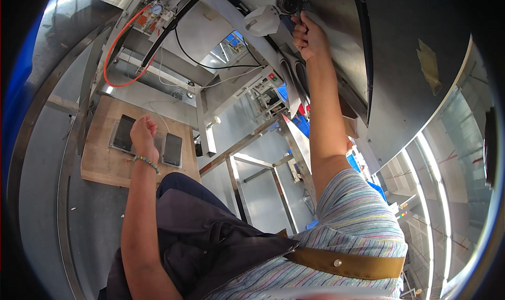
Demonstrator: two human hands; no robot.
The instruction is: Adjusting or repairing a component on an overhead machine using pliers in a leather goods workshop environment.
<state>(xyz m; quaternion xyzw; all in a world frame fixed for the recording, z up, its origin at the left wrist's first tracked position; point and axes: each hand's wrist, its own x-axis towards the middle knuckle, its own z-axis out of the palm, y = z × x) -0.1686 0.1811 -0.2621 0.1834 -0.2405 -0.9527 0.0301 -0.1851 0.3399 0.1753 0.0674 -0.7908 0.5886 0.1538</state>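
Wooden board (pixel 105 163), two trays (pixel 122 134), left hand (pixel 143 134)

Bright, even daylight, glare on steel panels, heavy fisheye bending and dark vignette at the rim.

Two tablets (pixel 122 133) on wooden board (pixel 105 166)

The person wears a short-sleeved shirt of pale fabric with thin multicoloured stripes (pixel 352 205), a dark navy apron (pixel 210 242) over dark trousers, a tan strap with a metal rivet (pixel 347 264), and a beaded bracelet (pixel 145 162) on the left wrist.
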